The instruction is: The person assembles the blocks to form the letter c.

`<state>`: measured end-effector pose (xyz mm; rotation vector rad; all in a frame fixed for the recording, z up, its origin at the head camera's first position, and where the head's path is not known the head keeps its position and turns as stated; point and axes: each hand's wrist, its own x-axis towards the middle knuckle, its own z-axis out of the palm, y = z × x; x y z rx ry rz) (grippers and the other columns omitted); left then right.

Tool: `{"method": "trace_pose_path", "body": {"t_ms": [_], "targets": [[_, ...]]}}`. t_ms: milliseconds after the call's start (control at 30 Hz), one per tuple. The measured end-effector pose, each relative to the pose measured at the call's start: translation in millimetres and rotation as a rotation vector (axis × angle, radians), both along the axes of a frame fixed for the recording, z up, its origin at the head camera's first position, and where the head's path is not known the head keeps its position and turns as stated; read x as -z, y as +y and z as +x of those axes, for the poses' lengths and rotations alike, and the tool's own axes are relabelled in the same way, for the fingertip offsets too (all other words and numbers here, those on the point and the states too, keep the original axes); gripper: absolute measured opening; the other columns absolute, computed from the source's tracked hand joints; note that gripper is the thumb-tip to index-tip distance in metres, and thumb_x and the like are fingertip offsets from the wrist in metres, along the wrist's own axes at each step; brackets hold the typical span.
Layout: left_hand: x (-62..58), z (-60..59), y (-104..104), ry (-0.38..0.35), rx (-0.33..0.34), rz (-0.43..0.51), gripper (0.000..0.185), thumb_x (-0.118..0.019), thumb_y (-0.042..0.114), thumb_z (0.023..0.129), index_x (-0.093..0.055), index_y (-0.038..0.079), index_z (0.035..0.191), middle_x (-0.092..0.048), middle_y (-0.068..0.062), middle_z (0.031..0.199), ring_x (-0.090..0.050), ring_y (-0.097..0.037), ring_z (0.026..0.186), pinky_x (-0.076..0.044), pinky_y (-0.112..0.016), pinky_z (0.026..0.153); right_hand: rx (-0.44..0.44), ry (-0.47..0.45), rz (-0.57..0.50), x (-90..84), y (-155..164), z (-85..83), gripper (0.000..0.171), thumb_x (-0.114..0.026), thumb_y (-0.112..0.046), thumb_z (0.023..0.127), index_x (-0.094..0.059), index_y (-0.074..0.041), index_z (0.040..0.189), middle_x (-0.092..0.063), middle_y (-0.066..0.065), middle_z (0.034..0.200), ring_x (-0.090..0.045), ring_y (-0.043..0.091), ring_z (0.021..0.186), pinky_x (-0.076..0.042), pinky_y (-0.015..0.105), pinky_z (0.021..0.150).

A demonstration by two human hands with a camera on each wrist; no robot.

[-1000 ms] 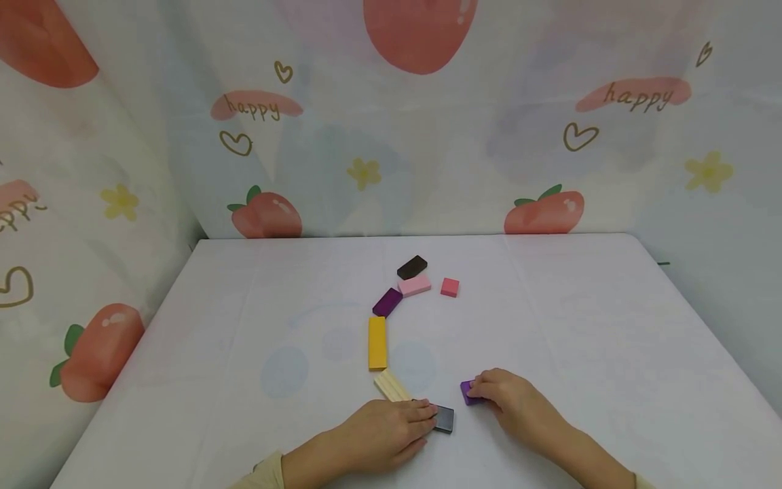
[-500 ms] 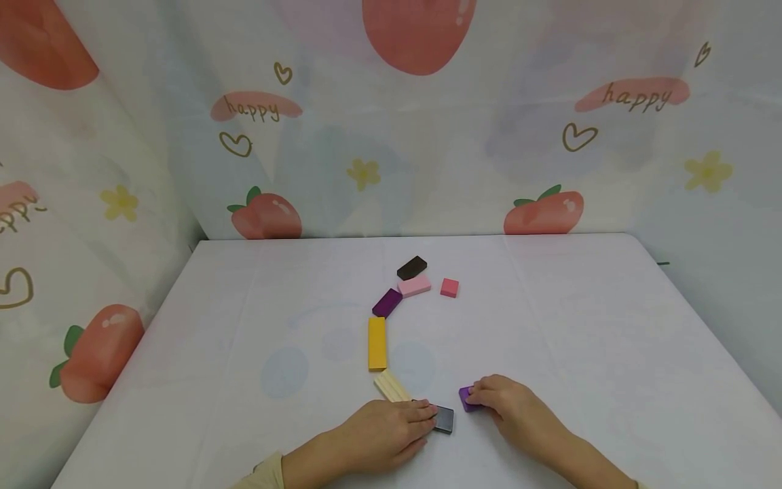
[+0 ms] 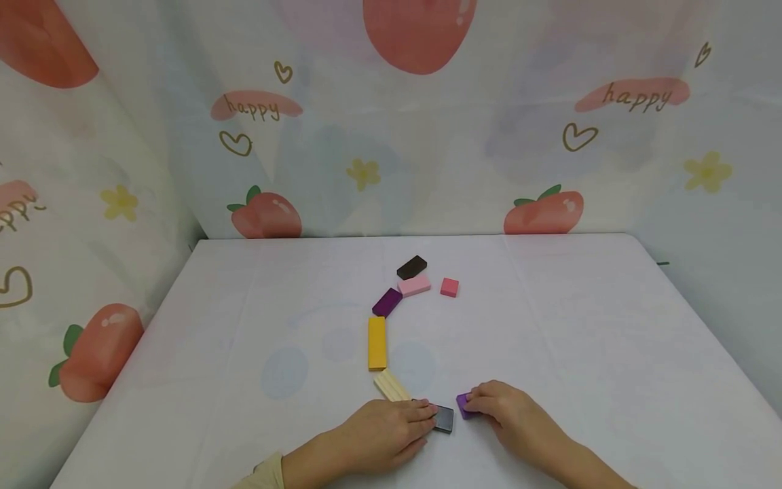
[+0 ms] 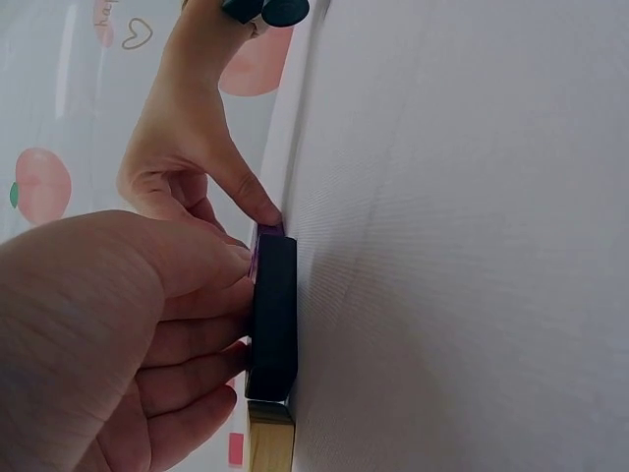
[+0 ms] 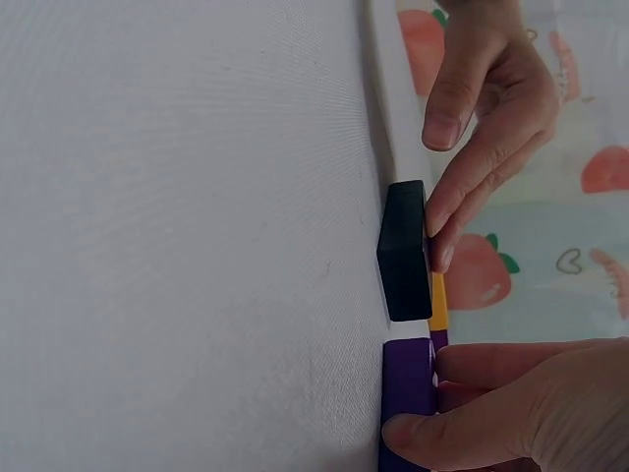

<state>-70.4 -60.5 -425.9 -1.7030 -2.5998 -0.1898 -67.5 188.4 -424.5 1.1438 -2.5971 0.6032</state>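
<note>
Sliding leftward across the white tablecloth [image 3: 550, 326], the right hand [image 3: 507, 411] has brought the purple block [image 3: 463, 405] closer to the dark grey block [image 3: 443, 418] than a second ago; only a narrow gap now separates them. Its thumb and fingers pinch the purple block's sides. The left hand [image 3: 385, 435] has not moved, its straight fingertips [image 4: 221, 324] resting on the dark grey block, which butts against the pale wooden block [image 3: 391, 386] ending the curved row.

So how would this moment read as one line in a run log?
left hand: fingers on black block | right hand: pinches purple block | blocks apart | both flat on table
</note>
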Motion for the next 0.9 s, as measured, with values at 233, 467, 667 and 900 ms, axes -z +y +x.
{"method": "trace_pose_path", "body": {"t_ms": [233, 467, 667, 900], "targets": [[-1.1, 0.0, 0.4, -0.017, -0.001, 0.003, 0.032, -0.052, 0.025, 0.094, -0.062, 0.011, 0.121, -0.055, 0.002, 0.126, -0.045, -0.006, 0.12, -0.034, -0.017, 0.096, -0.006, -0.01, 0.007, 1.0, -1.1, 2.9, 0.029, -0.076, 0.011, 0.061, -0.072, -0.007, 0.083, -0.063, -0.003, 0.089, -0.061, 0.013, 0.085, -0.052, 0.027, 0.073], [-2.7, -0.2, 1.3, -0.064, -0.006, -0.009, 0.032, -0.051, 0.025, 0.095, -0.061, 0.011, 0.122, -0.054, 0.003, 0.127, -0.044, -0.004, 0.12, -0.034, -0.017, 0.096, -0.05, 0.051, -0.034, 4.2, -0.7, 4.8, 0.031, -0.077, 0.012, 0.058, -0.072, -0.006, 0.083, -0.063, -0.001, 0.09, -0.061, 0.015, 0.085, -0.048, 0.018, 0.078], [-2.2, 0.1, 0.9, -0.041, -0.002, -0.002, 0.032, -0.051, 0.025, 0.095, -0.062, 0.01, 0.121, -0.054, 0.002, 0.127, -0.044, -0.005, 0.12, -0.034, -0.017, 0.096, -0.068, 0.048, -0.024, 4.7, -1.0, 6.1, 0.03, -0.078, 0.011, 0.059, -0.072, -0.006, 0.083, -0.063, -0.002, 0.091, -0.061, 0.015, 0.086, -0.047, 0.017, 0.079], [-2.5, 0.4, 0.5, -0.036, -0.006, -0.007, 0.032, -0.051, 0.025, 0.095, -0.061, 0.01, 0.121, -0.054, 0.002, 0.128, -0.043, -0.006, 0.121, -0.034, -0.017, 0.096, -0.086, 0.028, -0.01, 2.7, -1.3, 6.2, 0.017, -0.075, 0.003, 0.07, -0.072, -0.007, 0.084, -0.063, -0.002, 0.092, -0.061, 0.013, 0.087, -0.047, 0.016, 0.08]]}}
